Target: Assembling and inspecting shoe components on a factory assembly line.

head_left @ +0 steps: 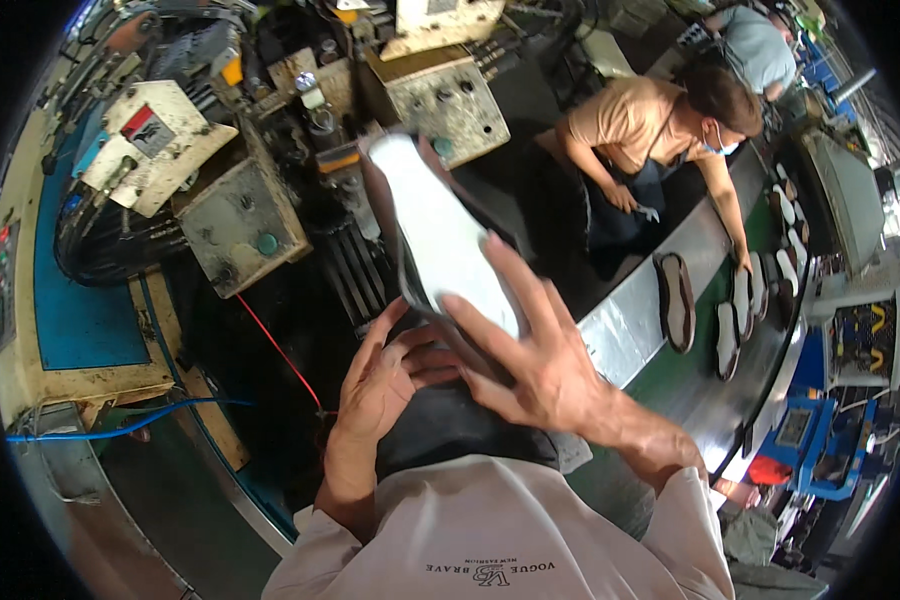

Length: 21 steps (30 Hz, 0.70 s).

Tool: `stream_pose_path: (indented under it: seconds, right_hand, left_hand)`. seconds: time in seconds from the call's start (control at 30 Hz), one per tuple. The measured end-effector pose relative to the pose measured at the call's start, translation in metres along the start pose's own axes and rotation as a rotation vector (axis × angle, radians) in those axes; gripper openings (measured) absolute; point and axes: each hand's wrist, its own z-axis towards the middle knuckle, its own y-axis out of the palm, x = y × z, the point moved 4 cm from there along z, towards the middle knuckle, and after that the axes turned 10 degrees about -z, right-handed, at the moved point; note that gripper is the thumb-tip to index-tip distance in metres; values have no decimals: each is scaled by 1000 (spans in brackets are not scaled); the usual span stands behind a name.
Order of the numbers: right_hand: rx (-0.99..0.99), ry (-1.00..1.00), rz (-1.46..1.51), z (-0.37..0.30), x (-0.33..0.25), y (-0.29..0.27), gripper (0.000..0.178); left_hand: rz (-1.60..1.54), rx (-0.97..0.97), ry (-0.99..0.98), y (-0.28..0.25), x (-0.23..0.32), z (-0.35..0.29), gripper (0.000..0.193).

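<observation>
A dark brown shoe (pixel 440 235) is held bottom up in front of my chest, its white underside facing me and its narrow end pointing away toward the machine. My right hand (pixel 550 370) grips its near end from the right, with fingers spread over the white underside. At the left of that same end, my left hand (pixel 375 385) curls its fingers against the dark side. Part of the left fingers is hidden behind the shoe.
A stained machine with control boxes (pixel 240 215) stands ahead. Right of me runs a metal-edged bench (pixel 620 335) with a green belt; a shoe (pixel 676 300) and several more lie there. A masked co-worker (pixel 630 130) reaches onto it. A blue hose (pixel 130 430) runs at left.
</observation>
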Motion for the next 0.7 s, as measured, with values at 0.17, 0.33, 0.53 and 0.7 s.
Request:
stream_pose_path:
  seconds: [0.17,0.33,0.53,0.7]
  right_hand:
    - [137,-115,-70,147,19,47,82]
    - [118,-107,-116,228,45,123,82]
    - [141,-24,-81,237,49,158,81]
    - [5,43,11,236,48,165,82]
  left_hand:
    - [453,404,12,-104,-22,-15,53]
    - [540,465,4,-148,-58,-46,45]
    - [546,498,47,-156,-60,-44,41]
    - [640,483,30,-156,-63,-40,38]
